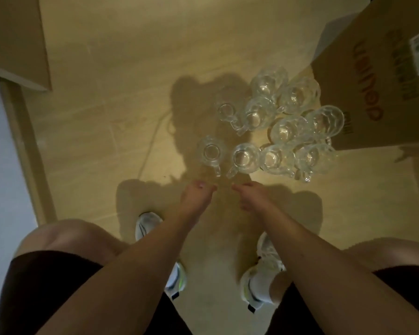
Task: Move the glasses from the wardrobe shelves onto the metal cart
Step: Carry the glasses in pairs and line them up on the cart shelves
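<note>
A person crouches over a pale wooden floor (121, 97) where a cluster of clear glass mugs with handles (273, 124) stands upright, rims up, beside a large brown cardboard box (377, 88) printed with red lettering. Neither the wardrobe shelves nor the metal cart shows in this view, so the glasses sit on the floor, somewhere between the two as far as one can judge.

Both hands reach down toward the nearest row. The left hand (198, 192) hangs just short of the handle of the front-left clear mug (211, 152), its fingers loosely curled and gripping nothing. The right hand (249, 195) is likewise near the handle of the neighbouring clear mug (243, 157), fingers relaxed, empty. Neither hand looks to be touching glass yet, though the gap is small and the light is dim.

The step in hand appears to be picking up a pair of mugs, one per hand. The next move calls for each hand to slip fingers through or around a handle and lift straight up, since the mugs behind stand close together and a sideways pull could knock them.
</note>
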Motion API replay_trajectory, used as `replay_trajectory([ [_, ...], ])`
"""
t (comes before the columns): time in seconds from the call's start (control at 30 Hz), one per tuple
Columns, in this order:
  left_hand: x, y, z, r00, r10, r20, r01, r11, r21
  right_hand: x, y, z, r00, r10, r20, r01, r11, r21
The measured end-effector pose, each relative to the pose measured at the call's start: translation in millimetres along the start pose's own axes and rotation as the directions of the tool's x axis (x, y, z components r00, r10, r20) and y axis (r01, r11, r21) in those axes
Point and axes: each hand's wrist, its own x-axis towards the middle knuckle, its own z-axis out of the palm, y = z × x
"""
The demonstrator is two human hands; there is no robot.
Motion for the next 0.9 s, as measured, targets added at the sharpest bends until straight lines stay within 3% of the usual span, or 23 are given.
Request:
replay_trajectory([
  [0.2, 72.3, 1.2, 36.5, 0.954, 0.247, 0.169, -0.235, 0.968, -0.089, 78.7, 5.4, 31.0, 1.000, -0.003, 0.001, 0.003, 0.951, 0.310],
  [0.3, 84.4, 8.8, 43.2, 0.987, 0.028, 0.157, 0.003, 0.981, -0.194, 89.6, 6.5, 38.6, 1.000, -0.007, 0.025, -0.005, 0.882, 0.471],
  [0.37, 93.4, 7.4, 48.5, 0.968, -0.112, 0.224, 0.180, 0.932, -0.313, 91.2, 8.4, 39.5, 0.998, 0.009, 0.062, -0.041, 0.848, 0.529],
  [0.43, 94.5, 10.5, 52.1, 0.944, -0.150, 0.294, 0.259, 0.891, -0.374, 92.4, 9.6, 38.7, 0.994, 0.020, 0.107, -0.076, 0.830, 0.553],
  [0.57, 97.7, 8.4, 57.8, 0.958, -0.120, 0.260, 0.219, 0.891, -0.397, 93.5, 10.3, 37.3, 0.992, 0.009, 0.129, -0.082, 0.814, 0.575],
  [0.73, 90.4, 12.3, 58.3, 0.942, -0.114, 0.315, 0.238, 0.889, -0.390, 91.7, 11.5, 33.8, 0.988, -0.040, 0.148, -0.044, 0.849, 0.527],
  [0.9, 75.9, 16.5, 54.6, 0.938, -0.132, 0.322, 0.261, 0.879, -0.400, 84.5, 12.3, 30.6, 0.995, -0.010, 0.096, -0.044, 0.840, 0.540],
])
